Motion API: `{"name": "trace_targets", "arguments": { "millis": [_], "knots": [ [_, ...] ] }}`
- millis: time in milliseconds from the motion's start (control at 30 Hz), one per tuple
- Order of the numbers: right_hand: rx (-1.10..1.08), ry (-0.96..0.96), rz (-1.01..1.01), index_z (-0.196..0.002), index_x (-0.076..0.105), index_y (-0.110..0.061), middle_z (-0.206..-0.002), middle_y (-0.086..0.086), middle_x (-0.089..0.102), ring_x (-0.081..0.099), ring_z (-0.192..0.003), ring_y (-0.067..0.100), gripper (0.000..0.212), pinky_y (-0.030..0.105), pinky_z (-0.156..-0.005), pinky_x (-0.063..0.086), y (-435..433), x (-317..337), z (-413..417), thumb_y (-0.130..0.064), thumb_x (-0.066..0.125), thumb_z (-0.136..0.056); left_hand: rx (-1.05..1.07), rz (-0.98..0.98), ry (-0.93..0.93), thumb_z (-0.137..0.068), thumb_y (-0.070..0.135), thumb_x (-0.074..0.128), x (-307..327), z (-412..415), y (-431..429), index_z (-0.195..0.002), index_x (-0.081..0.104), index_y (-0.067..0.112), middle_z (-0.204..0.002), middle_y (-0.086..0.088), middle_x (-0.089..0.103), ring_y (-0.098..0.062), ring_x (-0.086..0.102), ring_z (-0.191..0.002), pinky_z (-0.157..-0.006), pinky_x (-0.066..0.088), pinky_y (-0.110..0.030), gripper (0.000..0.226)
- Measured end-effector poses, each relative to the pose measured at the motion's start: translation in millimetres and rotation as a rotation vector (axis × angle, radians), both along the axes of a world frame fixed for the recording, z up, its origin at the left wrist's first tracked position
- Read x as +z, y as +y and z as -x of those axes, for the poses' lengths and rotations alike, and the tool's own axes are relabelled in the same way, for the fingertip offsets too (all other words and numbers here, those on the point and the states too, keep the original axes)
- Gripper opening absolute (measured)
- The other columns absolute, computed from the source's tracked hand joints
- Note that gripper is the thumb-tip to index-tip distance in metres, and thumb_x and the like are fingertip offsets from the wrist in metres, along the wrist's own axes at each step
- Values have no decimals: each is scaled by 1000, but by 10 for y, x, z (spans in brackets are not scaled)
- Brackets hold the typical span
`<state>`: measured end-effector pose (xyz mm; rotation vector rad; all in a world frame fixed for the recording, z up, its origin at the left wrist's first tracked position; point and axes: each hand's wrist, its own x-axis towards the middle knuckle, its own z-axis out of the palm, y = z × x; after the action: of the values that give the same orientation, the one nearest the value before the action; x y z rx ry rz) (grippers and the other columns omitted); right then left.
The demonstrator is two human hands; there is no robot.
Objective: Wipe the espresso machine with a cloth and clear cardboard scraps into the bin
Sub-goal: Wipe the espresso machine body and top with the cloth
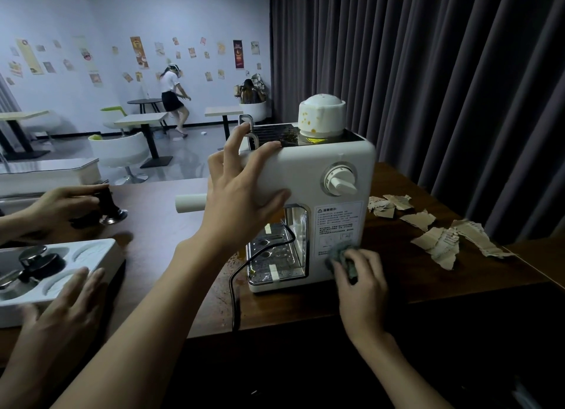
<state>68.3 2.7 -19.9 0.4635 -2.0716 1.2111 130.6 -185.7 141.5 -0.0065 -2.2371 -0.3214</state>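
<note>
On the counter [397, 274], white espresso machine [305, 176]; yellow-spotted cap [321, 118]; cloth [339, 252] against side

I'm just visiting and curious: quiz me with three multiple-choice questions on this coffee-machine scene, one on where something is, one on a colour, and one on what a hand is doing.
1. Where do the cardboard scraps lie?
A. In a bin
B. On the table, right of the espresso machine
C. On the floor

2. What colour is the espresso machine's body?
A. Red
B. Black
C. White

3. What is the right hand doing?
A. Pressing a cloth against the machine's lower side
B. Turning the dial
C. Lying empty on the table

Answers:
1 B: the torn pieces sit on the brown tabletop beside the machine.
2 C: its casing is plainly white.
3 A: its fingers curl round a grey-green cloth held on the side panel, while the left hand rests on the upper corner.
</note>
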Motion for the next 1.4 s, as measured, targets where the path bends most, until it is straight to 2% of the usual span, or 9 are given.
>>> {"name": "trace_targets", "arguments": {
  "millis": [67,200,367,500,700,967,1100,1267,1400],
  "knots": [
    [-42,-50,35,-103,69,-2,-106,11,61,66,-89,26,30,24,-70,48,-53,-2,-48,-4,80,-75,-4,2,-2,-80,43,75,-1,4,-5,-139,45,36,-160,-3,11,-31,23,-131,-103,38,-57,67],
    [82,-6,-139,-101,69,-3,-104,12,61,65,-85,24,32,27,-65,54,-141,-44,-145,0,82,-72,-14,11,-3,-80,43,74,-5,-1,-29,-140,45,37,-160,-3,11,-30,24,-131,-105,37,-55,67],
    [-85,-176,59,-109,66,-3,-113,11,56,62,-97,28,32,28,-74,49,8,-93,-34,-2,77,-78,-31,28,6,-78,43,75,-18,0,-74,-141,41,38,-161,-2,9,-29,24,-131,-106,35,-53,72],
    [-7,-109,-81,-105,67,-4,-110,12,59,64,-92,27,35,28,-73,50,-124,-173,-153,-1,81,-73,-29,35,15,-77,44,75,-32,11,-83,-141,41,38,-161,-1,9,-28,23,-132,-105,35,-54,72],
    [-146,-221,16,-105,68,-6,-108,10,62,65,-89,30,32,28,-68,45,-101,-189,-133,-6,80,-76,-30,28,4,-77,41,77,-20,-4,-75,-140,43,37,-162,-3,10,-27,24,-130,-104,34,-51,72],
    [29,-204,-99,-98,70,-7,-103,12,65,67,-87,32,32,38,-70,57,-479,-180,-444,-4,85,-69,-35,15,10,-78,40,77,-23,-6,-51,-140,44,35,-161,-3,10,-28,25,-129,-104,34,-51,70],
    [142,-136,-181,-86,68,-8,-96,12,64,67,-80,31,26,32,-67,56,-771,-134,-624,-5,85,-68,-40,7,2,-78,39,77,-23,-8,-50,-140,44,36,-162,-2,8,-27,24,-129,-104,34,-51,70],
    [170,-76,-251,-80,64,-9,-89,10,62,66,-76,28,31,30,-65,56,-889,-120,-692,-6,89,-61,-38,-8,2,-78,39,77,-29,1,-45,-140,43,37,-162,0,7,-26,23,-131,-105,32,-48,71],
    [196,-37,-320,-78,62,-11,-87,6,60,63,-74,25,31,29,-60,54,-869,-108,-680,-10,88,-62,-40,-8,14,-77,38,78,-31,16,-48,-139,44,37,-161,0,8,-26,23,-131,-104,27,-39,70]
  ]
}}
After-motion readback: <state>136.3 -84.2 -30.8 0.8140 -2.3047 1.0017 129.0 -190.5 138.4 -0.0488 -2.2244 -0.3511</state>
